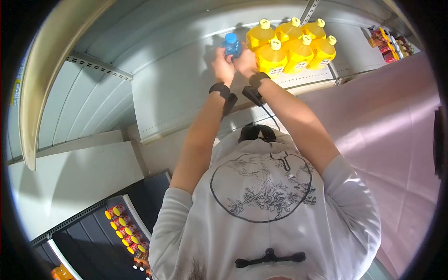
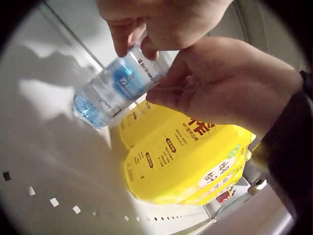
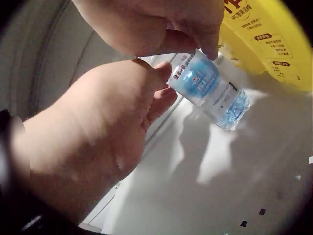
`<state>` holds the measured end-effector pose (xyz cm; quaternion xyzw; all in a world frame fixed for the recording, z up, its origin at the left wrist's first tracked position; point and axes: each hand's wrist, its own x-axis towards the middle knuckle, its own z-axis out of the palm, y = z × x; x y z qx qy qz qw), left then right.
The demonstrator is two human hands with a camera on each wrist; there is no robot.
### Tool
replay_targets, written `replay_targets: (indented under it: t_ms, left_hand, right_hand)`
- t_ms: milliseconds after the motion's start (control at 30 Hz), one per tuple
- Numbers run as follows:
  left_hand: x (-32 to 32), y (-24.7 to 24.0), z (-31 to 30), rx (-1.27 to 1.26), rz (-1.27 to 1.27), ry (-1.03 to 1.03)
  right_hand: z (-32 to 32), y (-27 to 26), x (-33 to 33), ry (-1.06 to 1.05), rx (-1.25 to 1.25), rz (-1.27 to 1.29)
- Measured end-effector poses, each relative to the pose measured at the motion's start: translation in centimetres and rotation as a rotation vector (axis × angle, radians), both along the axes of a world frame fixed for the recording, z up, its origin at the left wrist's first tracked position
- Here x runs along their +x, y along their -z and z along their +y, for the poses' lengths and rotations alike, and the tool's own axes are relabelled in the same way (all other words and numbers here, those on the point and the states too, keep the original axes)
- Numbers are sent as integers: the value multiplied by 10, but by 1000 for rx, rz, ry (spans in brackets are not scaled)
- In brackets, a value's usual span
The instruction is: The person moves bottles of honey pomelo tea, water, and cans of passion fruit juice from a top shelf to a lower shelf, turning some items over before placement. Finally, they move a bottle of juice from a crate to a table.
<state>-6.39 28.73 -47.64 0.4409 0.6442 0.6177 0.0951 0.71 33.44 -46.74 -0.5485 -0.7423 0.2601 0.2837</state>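
A small clear water bottle point(image 1: 232, 48) with a blue cap and a blue-and-white label is between my two hands, over the white shelf. My left hand point(image 1: 223, 66) pinches one side of its upper part, and my right hand point(image 1: 246, 62) pinches the other side. In the left wrist view the bottle's label point(image 2: 126, 82) and ribbed base show below the fingertips, while the cap is hidden behind the hands. The right wrist view shows the same bottle point(image 3: 208, 88) from its other side. Close beside my right hand stand several large yellow juice bottles point(image 1: 272, 60).
The white shelf point(image 1: 163, 100) has a raised back panel and a perforated front edge. Small colourful packages point(image 1: 391, 45) lie farther right. Down at the left, a dark shelf holds red items with yellow lids point(image 1: 125, 231). A pink cloth point(image 1: 387, 121) hangs at the right.
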Motion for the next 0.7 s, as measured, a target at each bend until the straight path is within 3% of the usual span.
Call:
replay_targets:
  t_ms: [100, 200, 300, 333, 367, 400, 433, 467, 500, 533, 567, 633, 700]
  left_hand:
    - [9, -23, -11, -69, 204, -86]
    - [10, -26, -16, -179, 158, -88]
    - [-2, -4, -16, -182, 222, -82]
    - [-3, -3, -21, -207, 246, -83]
    - [-8, 19, -21, -233, 325, -197]
    - [-10, 18, -26, -333, 101, -111]
    - [-7, 32, -27, -239, 269, -304]
    - [0, 8, -38, -195, 201, -298]
    - [8, -19, -49, -210, 51, -248]
    - [11, -27, -55, -131, -77, -185]
    - [12, -28, -58, -45, 18, -174]
    - [31, -90, -77, 29, -205, -62]
    - [40, -150, -93, 48, 46, -44]
  right_hand:
    - [0, -10, 3, -45, -55, 59]
    - [-9, -25, 6, -10, -190, 92]
    - [-21, -10, 21, -87, -50, 148]
    - [-22, -7, 32, -210, -63, 178]
    - [-34, -19, 40, -184, -155, 49]
    - [-39, -22, 46, -188, -204, 1]
    - [-39, -4, 48, -187, 24, 98]
    - [-38, 13, 49, -187, 236, 203]
    - [-53, -19, 56, -240, -54, 110]
    - [-61, -42, 60, -293, -137, 87]
    - [-69, -57, 62, -323, -132, 65]
    - [-84, -94, 72, -366, -52, -13]
    - [-98, -152, 88, -464, 235, -29]
